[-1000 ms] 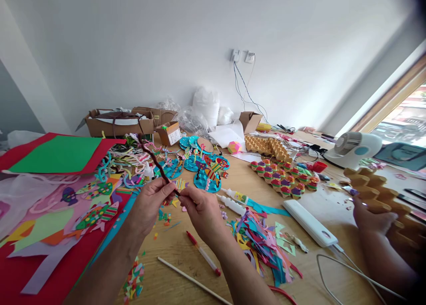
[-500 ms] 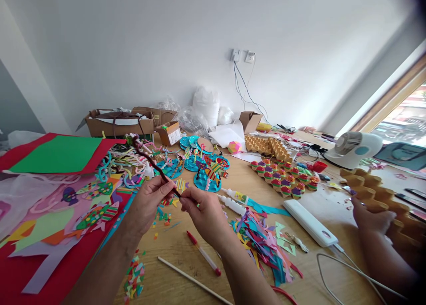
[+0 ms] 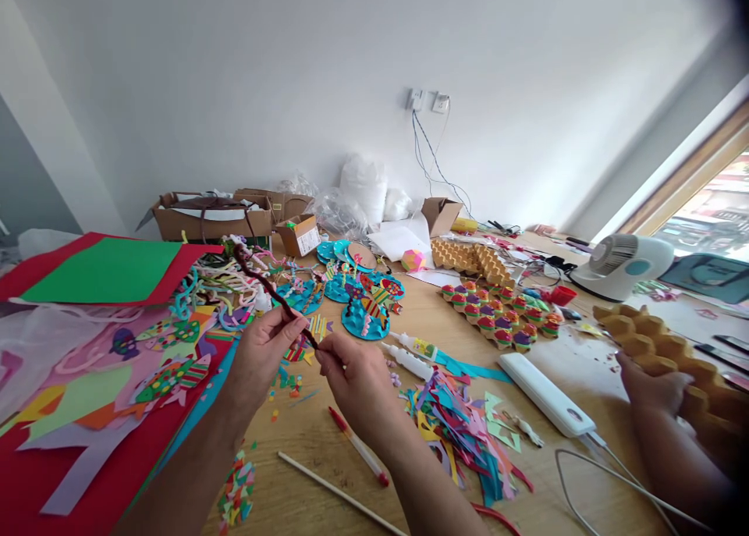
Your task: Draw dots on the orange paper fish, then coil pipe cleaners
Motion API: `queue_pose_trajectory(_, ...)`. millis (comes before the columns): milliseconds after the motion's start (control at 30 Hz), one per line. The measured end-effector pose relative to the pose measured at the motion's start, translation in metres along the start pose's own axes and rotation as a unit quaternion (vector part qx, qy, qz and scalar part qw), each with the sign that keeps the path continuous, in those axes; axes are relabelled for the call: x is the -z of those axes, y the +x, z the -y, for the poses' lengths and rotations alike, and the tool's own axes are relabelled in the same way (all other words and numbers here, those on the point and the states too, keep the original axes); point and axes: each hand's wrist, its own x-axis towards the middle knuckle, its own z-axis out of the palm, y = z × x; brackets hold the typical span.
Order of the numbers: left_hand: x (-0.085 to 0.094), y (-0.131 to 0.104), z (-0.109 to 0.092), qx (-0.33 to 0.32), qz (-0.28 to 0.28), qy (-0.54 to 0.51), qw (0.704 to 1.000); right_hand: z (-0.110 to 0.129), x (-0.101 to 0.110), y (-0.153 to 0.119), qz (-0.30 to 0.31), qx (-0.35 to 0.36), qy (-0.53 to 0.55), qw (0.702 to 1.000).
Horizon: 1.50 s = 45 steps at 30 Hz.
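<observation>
A dark brown twisted pipe cleaner [image 3: 263,281] slants across the middle, its far end reaching up and left over a pile of pipe cleaners [image 3: 214,290]. My left hand [image 3: 266,353] pinches it partway along between thumb and fingers. At its near end, my right hand [image 3: 351,368] pinches the tip. Both hands hover above the table, a small gap apart. Below my right hand lie a red pen [image 3: 358,446] and a thin wooden stick [image 3: 333,489]. Blue discs decorated with paper fish [image 3: 366,317] sit just beyond my hands.
Red and green paper sheets [image 3: 105,271] and paper fish cover the left. On the right are coloured paper strips [image 3: 462,431], a white power bank [image 3: 547,393], a painted egg tray [image 3: 497,314] and a fan [image 3: 623,263]. Another person's hand [image 3: 652,388] holds an egg carton [image 3: 672,353].
My right hand has shifted very slightly away from my left, showing a bit more of the pipe cleaner between them. The other person's egg carton has moved a little left.
</observation>
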Motion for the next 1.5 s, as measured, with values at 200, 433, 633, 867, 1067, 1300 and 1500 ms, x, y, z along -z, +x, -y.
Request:
queue_pose_trajectory(200,0.002,0.003,-0.004,-0.007,-0.009,0.002,1.000,-0.005,-0.003,0.004,-0.009,0.008,-0.078,0.997)
queue_pose_trajectory(433,-0.002,-0.001,-0.008,0.070,-0.005,-0.112,0.991,-0.007,-0.001,0.006,0.005,-0.005,-0.004,1.000)
queue_pose_trajectory(633,-0.002,-0.003,-0.016,0.181,0.018,-0.242,0.953,-0.013,-0.003,0.008,0.008,-0.003,0.044,0.999)
queue_pose_trajectory(867,0.001,0.000,-0.009,0.090,0.022,-0.137,0.986,-0.011,0.003,0.007,0.021,-0.009,0.023,0.999)
queue_pose_trajectory(1067,0.005,0.002,-0.004,-0.062,-0.044,0.077,0.994,-0.001,0.006,0.002,0.031,0.003,-0.008,0.999)
queue_pose_trajectory(1300,0.001,0.002,-0.004,0.036,-0.001,-0.053,0.998,-0.006,0.005,0.005,0.022,-0.018,0.027,0.999)
queue_pose_trajectory(1500,0.003,0.001,-0.007,0.055,-0.002,-0.109,0.993,-0.007,0.005,0.005,0.035,0.000,0.040,0.999)
